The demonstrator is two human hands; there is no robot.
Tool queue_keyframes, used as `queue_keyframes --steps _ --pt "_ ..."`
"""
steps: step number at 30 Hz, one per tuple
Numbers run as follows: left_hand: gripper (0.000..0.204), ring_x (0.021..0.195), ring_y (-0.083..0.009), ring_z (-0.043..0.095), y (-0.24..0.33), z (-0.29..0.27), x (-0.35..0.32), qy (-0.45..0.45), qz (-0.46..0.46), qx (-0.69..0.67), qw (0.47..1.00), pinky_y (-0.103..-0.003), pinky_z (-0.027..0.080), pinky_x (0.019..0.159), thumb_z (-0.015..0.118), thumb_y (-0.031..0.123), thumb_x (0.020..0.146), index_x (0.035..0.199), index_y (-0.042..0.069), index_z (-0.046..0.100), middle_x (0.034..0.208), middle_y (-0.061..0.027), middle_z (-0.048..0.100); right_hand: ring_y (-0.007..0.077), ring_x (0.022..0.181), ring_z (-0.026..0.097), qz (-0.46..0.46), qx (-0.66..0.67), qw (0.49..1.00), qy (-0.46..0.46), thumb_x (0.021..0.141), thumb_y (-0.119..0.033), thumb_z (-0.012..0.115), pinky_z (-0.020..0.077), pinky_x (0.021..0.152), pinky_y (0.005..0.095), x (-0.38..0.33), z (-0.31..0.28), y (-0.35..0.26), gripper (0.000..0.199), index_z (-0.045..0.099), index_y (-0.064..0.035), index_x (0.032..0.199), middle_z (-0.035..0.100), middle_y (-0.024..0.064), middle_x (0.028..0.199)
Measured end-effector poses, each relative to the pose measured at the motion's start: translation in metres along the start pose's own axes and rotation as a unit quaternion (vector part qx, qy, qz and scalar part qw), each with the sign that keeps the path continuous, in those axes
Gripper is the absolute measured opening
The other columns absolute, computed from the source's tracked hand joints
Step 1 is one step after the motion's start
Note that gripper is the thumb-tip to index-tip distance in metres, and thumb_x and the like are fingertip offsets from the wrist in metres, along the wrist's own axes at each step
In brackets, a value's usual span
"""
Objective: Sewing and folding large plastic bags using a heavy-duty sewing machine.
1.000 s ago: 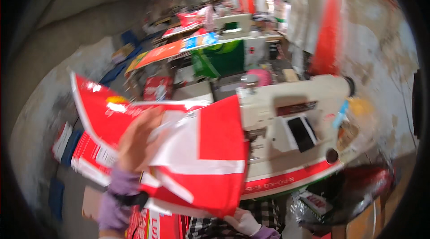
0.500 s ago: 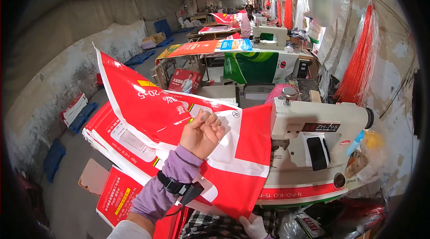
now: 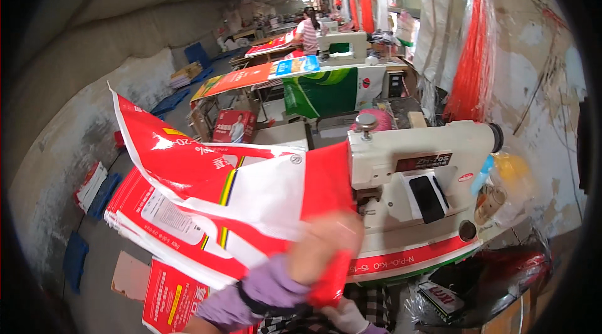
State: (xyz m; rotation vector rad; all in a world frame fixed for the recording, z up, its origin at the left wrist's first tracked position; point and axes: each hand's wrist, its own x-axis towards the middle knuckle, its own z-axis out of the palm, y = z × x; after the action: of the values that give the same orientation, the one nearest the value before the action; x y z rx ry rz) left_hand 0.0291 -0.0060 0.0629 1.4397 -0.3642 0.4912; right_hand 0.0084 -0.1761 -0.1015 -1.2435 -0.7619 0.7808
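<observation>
A large red and white printed sack [image 3: 263,190] lies in front of me, its far left corner lifted into a peak. Its right edge reaches the needle area of the cream sewing machine [image 3: 420,158]. My left hand [image 3: 329,243], in a purple sleeve with a black wrist strap, is over the sack's near right part. Motion smears its fingers. Low in the view, my right hand [image 3: 348,316], in a white glove, is closed on the sack's near edge. More red sacks [image 3: 147,208] are stacked underneath at the left.
A black phone [image 3: 428,199] rests on the machine. Red plastic strands [image 3: 471,58] hang on the right wall. Another person [image 3: 308,32] stands farther back near a second sewing machine [image 3: 342,46]. Plastic-wrapped items [image 3: 445,296] lie at the lower right, and blue pallets [image 3: 103,196] at the left.
My left hand has moved right and down, from above the sack's middle to its near right part. My right hand stays at the near edge. The whole view has shifted.
</observation>
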Motion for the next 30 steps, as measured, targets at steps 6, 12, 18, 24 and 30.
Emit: queue_keyframes --steps 6,12,18,24,30 --pt "0.026 0.104 -0.0217 0.058 -0.197 0.011 0.022 -0.060 0.024 0.344 0.937 -0.032 0.045 0.093 0.045 0.009 0.096 0.116 0.004 0.060 0.111 -0.0087 0.061 0.0302 0.083 0.063 -0.068 -0.413 0.876 -0.241 0.092 -0.030 0.055 0.0488 0.075 0.0373 0.011 -0.013 -0.008 0.027 0.066 -0.0068 0.101 0.065 0.0153 0.091" --pt "0.034 0.122 -0.0229 0.048 -0.258 -0.193 -0.048 0.132 -0.224 0.464 0.847 -0.034 0.037 0.104 0.051 0.005 0.091 0.125 0.006 0.056 0.130 -0.0111 0.052 0.0319 0.074 0.062 0.030 -0.147 0.988 -0.030 0.093 -0.030 0.056 0.0482 0.067 0.0362 -0.005 -0.038 0.036 0.032 0.065 0.0001 0.089 0.062 0.0178 0.080" --pt "0.063 0.121 -0.0271 0.048 -0.222 -0.103 0.004 -0.078 -0.121 0.422 0.895 -0.036 0.037 0.102 0.070 -0.005 0.069 0.128 0.006 0.053 0.132 -0.0144 0.050 0.0308 0.071 0.058 -0.027 -0.152 0.988 0.007 0.090 -0.026 0.061 0.0478 0.065 0.0368 -0.016 -0.046 0.041 0.026 0.065 -0.0008 0.087 0.058 0.0152 0.077" --pt "0.037 0.082 -0.0228 0.060 -0.216 -0.110 -0.014 -0.026 -0.167 0.522 0.836 -0.029 0.050 0.076 0.075 0.001 0.067 0.104 0.006 0.067 0.090 -0.0097 0.062 0.0306 0.072 0.056 -0.069 -0.147 0.986 -0.029 0.088 -0.026 0.063 0.0463 0.063 0.0388 -0.004 -0.027 0.012 0.026 0.064 -0.0014 0.080 0.055 0.0140 0.073" --pt "0.016 0.086 -0.0162 0.064 -0.227 -0.091 -0.027 0.180 -0.420 -0.053 0.888 -0.025 0.052 0.070 0.057 -0.001 0.086 0.100 0.000 0.065 0.098 -0.0098 0.067 0.0311 0.069 0.053 -0.102 -0.143 0.984 0.011 0.087 -0.025 0.063 0.0443 0.061 0.0409 -0.003 -0.033 0.001 0.027 0.062 -0.0015 0.074 0.052 0.0131 0.069"
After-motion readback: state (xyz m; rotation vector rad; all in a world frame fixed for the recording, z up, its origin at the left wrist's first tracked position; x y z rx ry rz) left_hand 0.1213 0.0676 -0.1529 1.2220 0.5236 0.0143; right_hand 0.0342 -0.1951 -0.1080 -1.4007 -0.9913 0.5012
